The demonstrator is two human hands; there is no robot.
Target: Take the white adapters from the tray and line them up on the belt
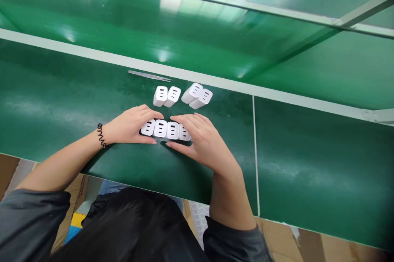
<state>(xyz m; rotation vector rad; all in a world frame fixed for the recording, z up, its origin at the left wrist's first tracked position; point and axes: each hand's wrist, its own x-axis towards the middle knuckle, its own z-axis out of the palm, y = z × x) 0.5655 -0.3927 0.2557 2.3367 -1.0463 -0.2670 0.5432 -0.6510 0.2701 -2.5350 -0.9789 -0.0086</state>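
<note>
Several white USB charger blocks (160,129) stand side by side in a short row on the green tabletop, their port faces turned up. My left hand (129,126) is curled round the left end of this row, thumb in front and fingers behind. Round the right end, my right hand (201,138) grips in the same way and partly covers the last block. Behind the row stand two more pairs of chargers: a left pair (161,96) and a right pair (204,99), both leaning in view.
Metal tweezers (149,76) lie behind the chargers, near the white rail (120,60) at the back of the bench. A green panel (197,36) rises beyond that rail. A pale seam (256,155) crosses the tabletop to the right. Cardboard (277,237) shows below the front edge.
</note>
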